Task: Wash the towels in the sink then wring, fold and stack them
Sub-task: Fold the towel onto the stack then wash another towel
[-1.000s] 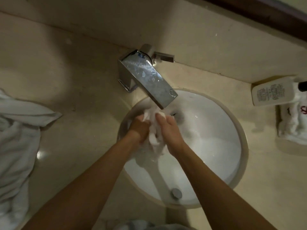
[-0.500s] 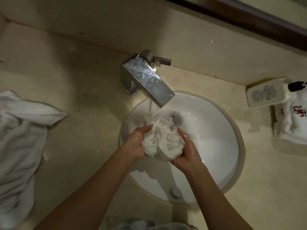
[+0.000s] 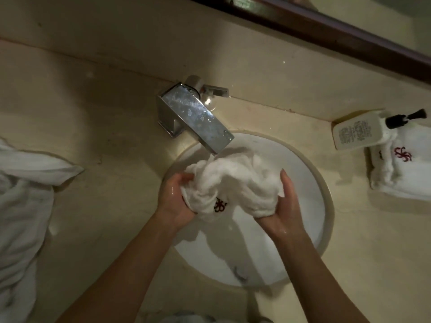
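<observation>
Holding the wet towel (image 3: 233, 183) over the sink (image 3: 326, 206), my left hand (image 3: 175, 197) and right hand (image 3: 283, 201) both squeeze it so drips fall inside.

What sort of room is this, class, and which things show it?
Probably a hotel bathroom: a round sink set in a stone counter, a chrome faucet, a pump bottle beside a folded monogrammed towel.
</observation>
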`<state>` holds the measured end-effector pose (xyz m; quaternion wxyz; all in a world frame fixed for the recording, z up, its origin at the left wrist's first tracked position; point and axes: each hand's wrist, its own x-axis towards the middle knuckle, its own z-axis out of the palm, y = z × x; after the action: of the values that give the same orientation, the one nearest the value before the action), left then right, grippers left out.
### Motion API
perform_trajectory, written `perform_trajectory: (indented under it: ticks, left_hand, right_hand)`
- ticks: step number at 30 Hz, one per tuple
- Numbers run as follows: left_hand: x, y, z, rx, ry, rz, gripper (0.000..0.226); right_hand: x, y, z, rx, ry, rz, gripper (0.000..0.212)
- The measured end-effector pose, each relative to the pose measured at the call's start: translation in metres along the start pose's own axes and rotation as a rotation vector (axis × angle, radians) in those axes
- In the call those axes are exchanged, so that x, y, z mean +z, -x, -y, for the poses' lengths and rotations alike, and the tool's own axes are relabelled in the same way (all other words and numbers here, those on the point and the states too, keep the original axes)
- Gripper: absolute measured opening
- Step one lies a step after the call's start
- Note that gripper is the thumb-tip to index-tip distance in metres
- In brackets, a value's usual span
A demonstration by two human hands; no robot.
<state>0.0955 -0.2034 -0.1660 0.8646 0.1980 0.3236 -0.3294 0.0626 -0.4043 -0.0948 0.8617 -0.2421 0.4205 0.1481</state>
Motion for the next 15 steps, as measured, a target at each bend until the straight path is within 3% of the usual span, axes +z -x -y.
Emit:
perform_trajectory:
  ticks: [2, 4, 7, 10, 12, 15]
  left_hand:
    - [0.004, -0.006, 0.003, -0.035, -0.148, -0.092, 0.035]
    - [0.012, -0.012, 0.005, -0.036, -0.338, -0.222, 0.036]
    - [0.02, -0.025, 0.002, 0.124, -0.61, -0.459, 0.027]
    - [0.037, -0.033, -0.006, 0.186, -0.767, -0.559, 0.033]
    - [0.039, -0.038, -0.001, 0.116, -0.711, -0.442, 0.04]
    - [0.033, -0.041, 0.007, 0.138, -0.924, -0.469, 0.049]
  right_hand:
    - [0.008, -0.007, -0.013, 0.162, 0.168, 0.02, 0.064]
    - [0.018, -0.02, -0.022, 0.165, 0.406, -0.08, 0.053]
    - [0.029, -0.041, -0.038, -0.238, 1.07, -0.191, 0.033]
    - [0.049, -0.046, -0.053, -0.424, 1.702, 0.046, 0.049]
    - [0.053, -0.06, -0.05, -0.474, 1.716, 0.014, 0.046]
    - [0.061, -0.092, -0.043, -0.501, 1.43, -0.315, 0.036]
